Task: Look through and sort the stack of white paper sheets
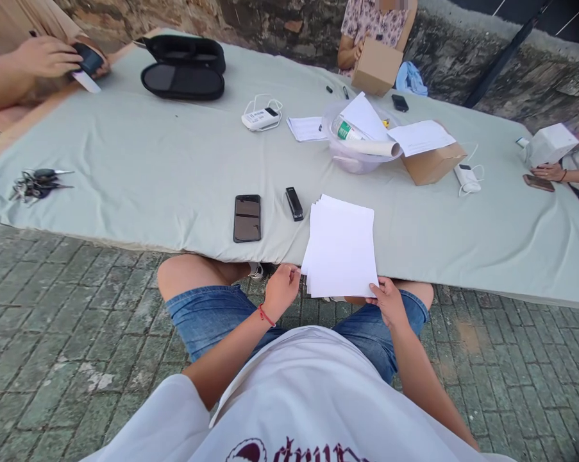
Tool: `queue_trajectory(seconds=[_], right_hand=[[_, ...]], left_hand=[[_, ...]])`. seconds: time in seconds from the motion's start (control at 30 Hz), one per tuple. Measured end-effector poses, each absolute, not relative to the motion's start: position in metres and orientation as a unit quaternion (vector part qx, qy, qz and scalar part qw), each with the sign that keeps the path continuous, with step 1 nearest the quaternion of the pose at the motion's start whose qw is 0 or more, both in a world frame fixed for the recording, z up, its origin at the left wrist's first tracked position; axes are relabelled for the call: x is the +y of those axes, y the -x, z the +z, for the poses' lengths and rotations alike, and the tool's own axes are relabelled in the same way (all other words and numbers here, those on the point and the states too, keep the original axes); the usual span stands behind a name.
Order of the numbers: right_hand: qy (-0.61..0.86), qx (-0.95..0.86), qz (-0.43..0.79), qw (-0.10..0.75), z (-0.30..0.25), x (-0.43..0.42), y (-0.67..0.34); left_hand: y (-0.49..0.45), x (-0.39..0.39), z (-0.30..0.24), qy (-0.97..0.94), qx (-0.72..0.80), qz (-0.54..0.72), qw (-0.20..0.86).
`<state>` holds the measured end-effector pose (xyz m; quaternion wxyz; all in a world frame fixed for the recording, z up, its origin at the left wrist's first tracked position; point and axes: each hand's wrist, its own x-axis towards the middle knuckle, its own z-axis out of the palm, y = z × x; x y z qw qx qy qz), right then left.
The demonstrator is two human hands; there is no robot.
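Note:
A fanned stack of white paper sheets (341,247) hangs over the near edge of the table (125,160), which is draped in a grey cloth. My left hand (280,290) pinches the stack's lower left corner. My right hand (389,301) grips its lower right corner, thumb on top. Both hands are over my knees, just in front of the table edge. A black smartphone (247,218) and a small black stapler (293,203) lie on the cloth just left of the stack.
A bunch of keys (36,183) lies at the left edge. Farther back are a black open case (183,67), a white charger (261,117), a clear bowl with papers (356,151) and a cardboard box (433,163). Other people's hands work at the far left (46,56), back (359,48) and right (549,172).

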<state>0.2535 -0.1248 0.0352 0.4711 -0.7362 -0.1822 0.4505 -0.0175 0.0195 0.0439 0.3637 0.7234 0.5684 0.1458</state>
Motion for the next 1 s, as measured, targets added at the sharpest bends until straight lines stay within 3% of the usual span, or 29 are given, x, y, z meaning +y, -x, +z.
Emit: queue_trajectory(seconds=[0.1,0.27,0.37,0.83,1.0], right_hand=[[0.74,-0.157,0.467,0.459,0.032,-0.135,-0.253],[0.741,-0.156,0.44,0.482,0.026,-0.132,-0.266],[0.737,-0.195,0.456,0.458,0.033,-0.125,-0.274],[0.714,-0.216,0.539,0.391,0.049,-0.134,-0.284],[0.724,-0.198,0.509,0.422,0.049,-0.134,-0.28]], left_hand=[[0.025,0.025,0.037,-0.676,0.592,0.148,0.412],[0.011,0.028,0.031,-0.492,0.584,0.187,0.619],[0.001,0.027,0.031,-0.408,0.569,0.221,0.679],[0.0,0.019,0.033,-0.441,0.513,0.241,0.696],[0.005,0.011,0.028,-0.427,0.525,0.223,0.702]])
